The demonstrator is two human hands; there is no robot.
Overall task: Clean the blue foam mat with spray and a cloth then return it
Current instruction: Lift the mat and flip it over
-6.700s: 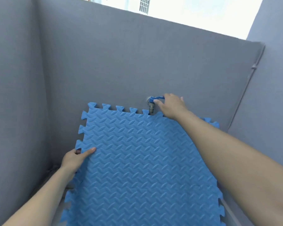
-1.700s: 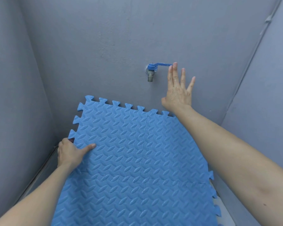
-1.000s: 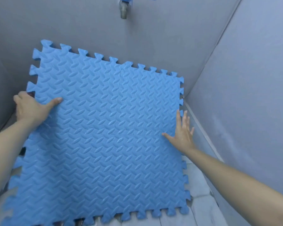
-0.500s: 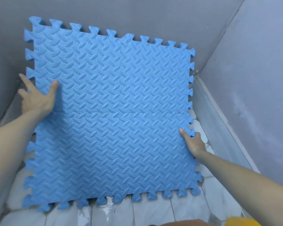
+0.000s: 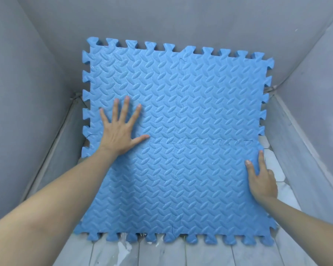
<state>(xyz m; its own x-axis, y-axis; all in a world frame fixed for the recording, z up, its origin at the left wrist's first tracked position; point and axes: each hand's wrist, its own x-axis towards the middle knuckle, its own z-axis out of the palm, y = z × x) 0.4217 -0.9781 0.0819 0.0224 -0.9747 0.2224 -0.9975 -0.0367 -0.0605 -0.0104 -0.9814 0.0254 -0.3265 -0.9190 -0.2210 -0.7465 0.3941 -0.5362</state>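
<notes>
The blue foam mat [image 5: 190,143], made of interlocked tiles with a raised leaf pattern and toothed edges, leans with its top edge against the grey back wall and its bottom edge on the floor. My left hand [image 5: 119,131] lies flat on its left half with the fingers spread. At the mat's right edge, just below the seam, my right hand [image 5: 260,181] grips the foam, with its thumb on the front face. No spray bottle or cloth is in view.
Grey walls [image 5: 27,93] close in on the left, back and right. The wet, pale tiled floor [image 5: 161,254] shows below the mat and along its right side [image 5: 277,175]. A raised grey ledge [image 5: 296,146] runs along the right wall's base.
My left hand has let go of the mat's left edge and now lies flat on its face. The view has tilted further down. My right hand stays at the right edge.
</notes>
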